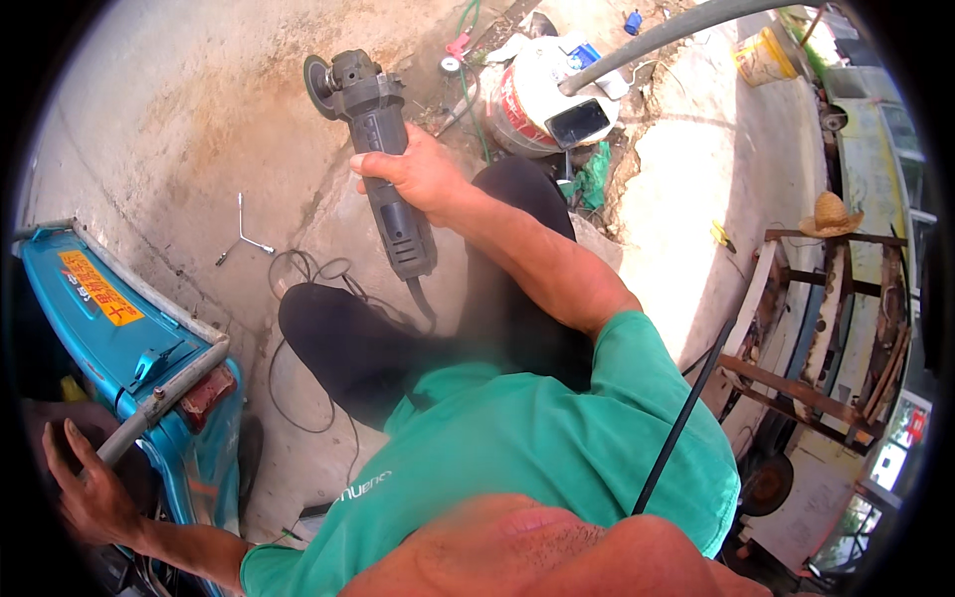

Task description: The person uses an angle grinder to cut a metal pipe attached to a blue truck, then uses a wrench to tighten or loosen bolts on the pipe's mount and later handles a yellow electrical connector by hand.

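Observation:
An angle grinder, dark grey with a disc at its far end, is in my right hand. My fingers wrap round its body, which stands above my knees with the cord trailing from the near end. At the lower left, my left hand has its fingers stretched out and apart. It is beside a grey metal tube fixed to a blue vehicle panel; whether it touches something dark there, I cannot tell. The panel carries an orange sticker.
A T-shaped wrench lies on the concrete ahead. A phone rests on a white bucket, near a green cloth. The black cord loops by my knee. At right stands a rusty metal frame with a straw hat.

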A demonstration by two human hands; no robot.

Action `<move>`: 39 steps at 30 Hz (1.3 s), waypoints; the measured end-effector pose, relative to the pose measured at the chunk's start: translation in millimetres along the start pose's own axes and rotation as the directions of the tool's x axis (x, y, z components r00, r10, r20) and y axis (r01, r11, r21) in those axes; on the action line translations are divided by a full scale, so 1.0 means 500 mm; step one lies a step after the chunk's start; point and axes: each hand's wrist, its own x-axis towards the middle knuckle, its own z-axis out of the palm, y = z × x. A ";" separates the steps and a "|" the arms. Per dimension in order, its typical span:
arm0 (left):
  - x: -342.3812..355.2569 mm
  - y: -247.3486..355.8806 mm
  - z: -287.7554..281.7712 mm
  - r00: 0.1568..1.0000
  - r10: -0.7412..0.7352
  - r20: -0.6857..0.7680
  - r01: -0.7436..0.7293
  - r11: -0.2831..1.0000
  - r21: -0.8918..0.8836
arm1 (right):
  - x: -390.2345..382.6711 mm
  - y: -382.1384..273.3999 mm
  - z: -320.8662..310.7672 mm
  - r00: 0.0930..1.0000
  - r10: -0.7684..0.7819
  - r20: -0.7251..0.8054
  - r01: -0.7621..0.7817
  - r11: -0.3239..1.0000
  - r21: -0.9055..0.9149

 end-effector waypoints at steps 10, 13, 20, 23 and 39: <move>-0.132 0.486 -0.038 0.755 -0.326 0.569 0.250 -0.659 -0.710 | -0.037 -0.019 -0.048 0.996 0.064 -0.059 -0.062 0.998 0.033; -0.109 0.655 -0.083 0.874 0.382 0.299 0.483 -0.748 -0.456 | -0.042 -0.034 -0.051 0.993 0.084 -0.081 -0.081 0.996 0.033; -0.073 0.842 -0.198 0.731 0.633 -0.254 0.663 -0.747 0.046 | -0.050 -0.053 -0.086 0.953 0.219 -0.209 -0.200 0.974 0.109; -0.055 0.858 -0.206 0.698 0.643 -0.316 0.702 -0.701 0.124 | -0.042 -0.043 -0.120 0.935 0.214 -0.281 -0.193 0.976 0.103; -0.058 0.875 -0.369 0.669 0.588 0.455 0.738 -0.449 -0.504 | 0.128 0.087 -0.229 0.850 0.495 0.183 -0.525 0.825 0.209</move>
